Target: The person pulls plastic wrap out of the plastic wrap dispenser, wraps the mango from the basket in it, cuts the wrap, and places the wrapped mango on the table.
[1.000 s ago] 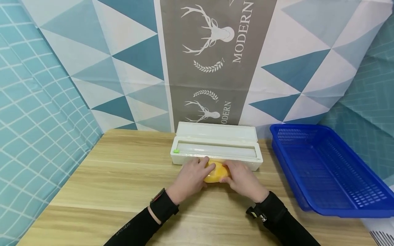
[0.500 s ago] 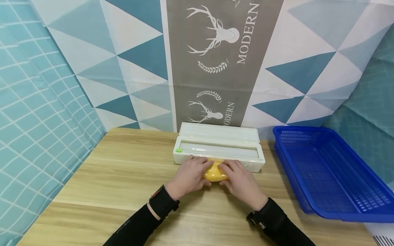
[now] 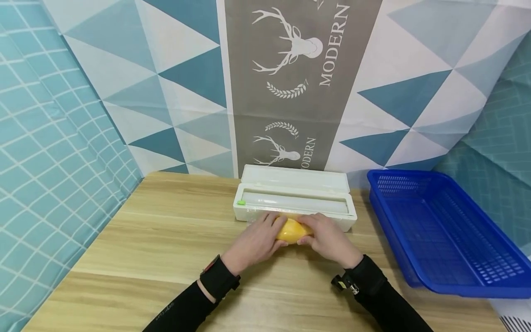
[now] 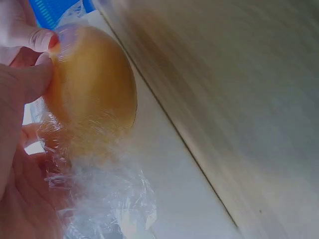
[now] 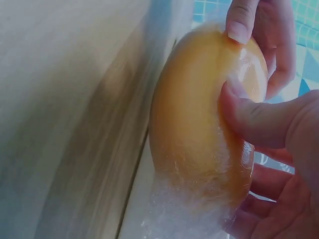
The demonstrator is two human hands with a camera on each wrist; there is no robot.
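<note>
Between both hands is a smooth, yellow, oval mango (image 3: 292, 231) wrapped in clear cling film, close in front of a white cling film box (image 3: 344, 223). My left hand (image 3: 258, 236) grips its left end, fingers on the far side and thumb on the near side. From the right, my right hand (image 3: 329, 239) holds the other end, thumb pressing its surface. In the left wrist view, loose crinkled cling film (image 4: 109, 199) bunches at one end of the mango. Bunched cling film (image 5: 187, 216) also covers its lower end in the right wrist view.
The box's lid (image 3: 294, 179) stands raised at the back, with a film roll (image 3: 294, 201) and a green slider (image 3: 241, 202) showing. A blue plastic basket (image 3: 439, 240) stands to the right on the wooden table (image 3: 166, 240). Patterned cloth (image 3: 186, 92) hangs behind.
Both hands stay on the mango, shifting their fingers over it. Over the last half second the right fingertips have moved off its top toward the right end. Box and basket stay put.
</note>
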